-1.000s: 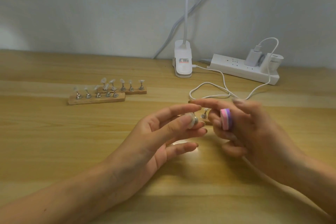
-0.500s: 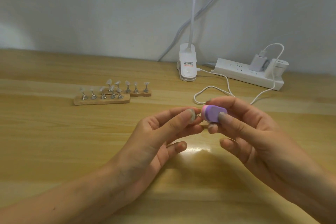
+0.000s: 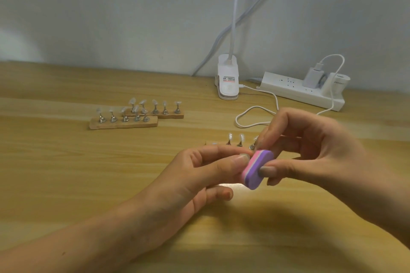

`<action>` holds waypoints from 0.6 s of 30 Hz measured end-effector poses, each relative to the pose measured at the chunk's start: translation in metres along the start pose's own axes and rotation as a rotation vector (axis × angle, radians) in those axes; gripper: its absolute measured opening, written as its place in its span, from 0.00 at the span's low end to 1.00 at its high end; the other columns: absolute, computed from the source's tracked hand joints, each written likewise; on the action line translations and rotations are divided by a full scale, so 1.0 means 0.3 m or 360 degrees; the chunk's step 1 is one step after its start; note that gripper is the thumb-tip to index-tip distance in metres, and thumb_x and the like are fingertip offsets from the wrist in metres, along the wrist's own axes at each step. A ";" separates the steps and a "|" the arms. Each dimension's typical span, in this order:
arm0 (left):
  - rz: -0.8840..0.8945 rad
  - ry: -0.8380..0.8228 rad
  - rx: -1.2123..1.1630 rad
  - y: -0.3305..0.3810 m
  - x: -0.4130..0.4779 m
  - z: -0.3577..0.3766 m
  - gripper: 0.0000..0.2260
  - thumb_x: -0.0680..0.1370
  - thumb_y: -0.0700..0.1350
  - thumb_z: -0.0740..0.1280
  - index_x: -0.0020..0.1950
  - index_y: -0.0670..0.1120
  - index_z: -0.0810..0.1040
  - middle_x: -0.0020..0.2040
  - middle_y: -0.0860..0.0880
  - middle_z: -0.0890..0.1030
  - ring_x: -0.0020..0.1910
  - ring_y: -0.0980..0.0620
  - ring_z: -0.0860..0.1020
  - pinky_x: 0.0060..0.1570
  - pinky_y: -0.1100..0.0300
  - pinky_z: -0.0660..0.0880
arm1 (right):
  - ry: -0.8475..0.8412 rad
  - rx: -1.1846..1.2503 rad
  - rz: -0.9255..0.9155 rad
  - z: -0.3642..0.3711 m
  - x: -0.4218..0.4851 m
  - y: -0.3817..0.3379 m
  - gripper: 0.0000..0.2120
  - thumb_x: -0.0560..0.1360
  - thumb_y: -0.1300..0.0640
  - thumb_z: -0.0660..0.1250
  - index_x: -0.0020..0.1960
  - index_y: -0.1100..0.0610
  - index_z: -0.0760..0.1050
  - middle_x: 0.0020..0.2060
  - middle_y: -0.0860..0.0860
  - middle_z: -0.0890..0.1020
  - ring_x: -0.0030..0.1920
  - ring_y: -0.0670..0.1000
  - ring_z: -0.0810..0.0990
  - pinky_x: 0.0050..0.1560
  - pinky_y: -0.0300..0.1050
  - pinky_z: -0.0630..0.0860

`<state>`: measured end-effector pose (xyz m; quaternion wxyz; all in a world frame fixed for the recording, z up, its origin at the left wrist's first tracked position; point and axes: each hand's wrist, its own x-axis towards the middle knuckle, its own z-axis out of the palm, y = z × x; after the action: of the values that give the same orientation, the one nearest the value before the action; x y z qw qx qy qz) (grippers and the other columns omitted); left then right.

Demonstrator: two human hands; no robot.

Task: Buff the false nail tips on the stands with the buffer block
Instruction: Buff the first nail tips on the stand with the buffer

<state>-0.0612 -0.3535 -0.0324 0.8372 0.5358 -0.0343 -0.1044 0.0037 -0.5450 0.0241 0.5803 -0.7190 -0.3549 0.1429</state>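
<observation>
My right hand [image 3: 310,153] pinches a pink and purple buffer block [image 3: 257,168] between thumb and fingers, above the table's middle. My left hand [image 3: 199,173] has thumb and forefinger pinched together against the block's pink side; what they hold is hidden, though earlier frames showed a small nail stand there. Behind my hands a wooden strip [image 3: 235,142] carries metal stands with clear nail tips, partly hidden by my fingers. Two more wooden strips [image 3: 124,123] with several tipped stands lie to the left.
A white clip lamp base [image 3: 228,82] stands at the back of the wooden table [image 3: 66,173]. To its right lies a white power strip [image 3: 301,93] with a charger plugged in, and a white cable [image 3: 255,115] loops toward my right hand.
My right hand turned the buffer block and brought it against my left fingertips. Both hands drew together, and the view moved closer.
</observation>
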 end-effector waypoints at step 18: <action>-0.0039 -0.0095 -0.0187 0.014 0.001 0.001 0.21 0.62 0.54 0.82 0.52 0.48 0.87 0.45 0.49 0.86 0.44 0.56 0.85 0.34 0.69 0.76 | -0.0239 0.0450 -0.0071 -0.075 0.011 0.021 0.13 0.65 0.48 0.82 0.45 0.50 0.83 0.45 0.48 0.82 0.45 0.46 0.84 0.45 0.39 0.82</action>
<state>-0.0605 -0.3522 -0.0284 0.8644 0.4828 -0.0467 -0.1325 0.0221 -0.5595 0.0253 0.6505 -0.6094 -0.3895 0.2317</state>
